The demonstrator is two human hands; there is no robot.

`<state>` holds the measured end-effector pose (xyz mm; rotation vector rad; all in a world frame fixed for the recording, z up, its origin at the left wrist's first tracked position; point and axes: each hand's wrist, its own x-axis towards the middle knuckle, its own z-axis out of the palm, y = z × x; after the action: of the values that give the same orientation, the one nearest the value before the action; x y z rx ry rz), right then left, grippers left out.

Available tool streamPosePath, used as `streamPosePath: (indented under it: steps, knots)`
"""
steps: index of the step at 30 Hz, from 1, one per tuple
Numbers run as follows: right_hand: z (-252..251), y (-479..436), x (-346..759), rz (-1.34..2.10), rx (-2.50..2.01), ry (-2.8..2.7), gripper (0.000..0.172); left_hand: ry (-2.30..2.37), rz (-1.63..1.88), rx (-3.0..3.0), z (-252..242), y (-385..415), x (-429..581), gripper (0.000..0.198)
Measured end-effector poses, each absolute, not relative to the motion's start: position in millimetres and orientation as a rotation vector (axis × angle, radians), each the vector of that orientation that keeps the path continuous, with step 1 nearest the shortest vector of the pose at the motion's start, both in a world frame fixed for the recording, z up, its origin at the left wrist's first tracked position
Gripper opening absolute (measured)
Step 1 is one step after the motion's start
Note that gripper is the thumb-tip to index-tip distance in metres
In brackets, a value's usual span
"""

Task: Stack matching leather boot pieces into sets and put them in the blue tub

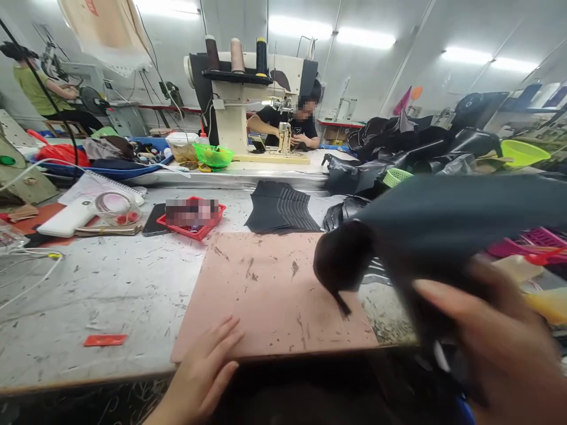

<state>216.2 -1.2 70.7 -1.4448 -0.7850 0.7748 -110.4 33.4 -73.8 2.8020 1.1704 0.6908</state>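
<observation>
My right hand [500, 330] is raised at the right, its thumb and fingers closed on a black leather piece [447, 215] that is blurred by motion. A dark rounded part with a short strip dangling from it hangs at the piece's left end, over the pink mat [257, 307]. At the mat's front left edge lies my left hand [206, 366], fingers spread and nothing held. Beyond the mat sits a fanned stack of black cut pieces [279, 206].
A red basket [199, 231], a phone [153, 221] and a white handheld device [68, 215] lie at the left. A red strip [105, 340] is near the front edge. Black leather goods [398, 141] are heaped right. Across the bench, a person works at a sewing machine [234, 112].
</observation>
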Motion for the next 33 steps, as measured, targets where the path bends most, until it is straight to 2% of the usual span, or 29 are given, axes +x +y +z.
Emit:
streamPosePath:
  steps: [1, 2, 4, 6, 9, 12, 16, 19, 22, 24, 26, 30, 33]
  knots:
    - [70, 15, 204, 0.769, -1.448, -0.932, 0.014, 1.142, 0.718, 2.817, -71, 33, -104, 0.034]
    - [65, 31, 190, 0.746, -1.468, -1.328, 0.01, 1.112, 0.751, 2.835, -68, 32, -98, 0.034]
    - [49, 57, 158, 0.5, -1.507, -1.953, 0.002, 1.052, 0.827, 2.88, -64, 30, -86, 0.039]
    - [27, 71, 127, 0.395, -1.58, -2.241, 0.02, 1.005, 0.889, 2.93, -63, 30, -77, 0.048]
    - [-2, 67, 100, 0.6, -1.577, -2.531, 0.041, 0.93, 0.908, 2.957, -69, 32, -71, 0.057]
    - [-8, 52, 103, 0.801, -1.59, -2.533, 0.048, 0.986, 0.863, 2.949, -79, 37, -71, 0.056]
    - [6, 45, 122, 0.826, -1.666, -2.292, 0.019, 1.107, 0.627, 3.059, -84, 44, -69, 0.055]
    - [2, 57, 130, 0.408, -1.569, -2.18, 0.019, 1.022, 0.489, 3.129, -77, 48, -68, 0.048]
    - [-17, 76, 139, -0.097, -1.492, -2.305, 0.037, 0.894, 0.374, 3.135, -67, 52, -73, 0.045]
    - [-29, 86, 149, -0.208, -1.497, -2.44, 0.037, 0.856, 0.328, 3.126, -62, 52, -78, 0.044]
    - [-35, 88, 159, -0.138, -1.544, -2.537, 0.032, 0.949, 0.411, 3.098, -63, 48, -81, 0.041]
    - [-30, 67, 163, 0.28, -1.868, -2.55, 0.028, 1.261, 0.665, 3.019, -77, 34, -78, 0.034]
    - [-15, 44, 159, 0.413, -2.035, -2.481, 0.026, 1.251, 0.694, 3.077, -88, 32, -74, 0.044]
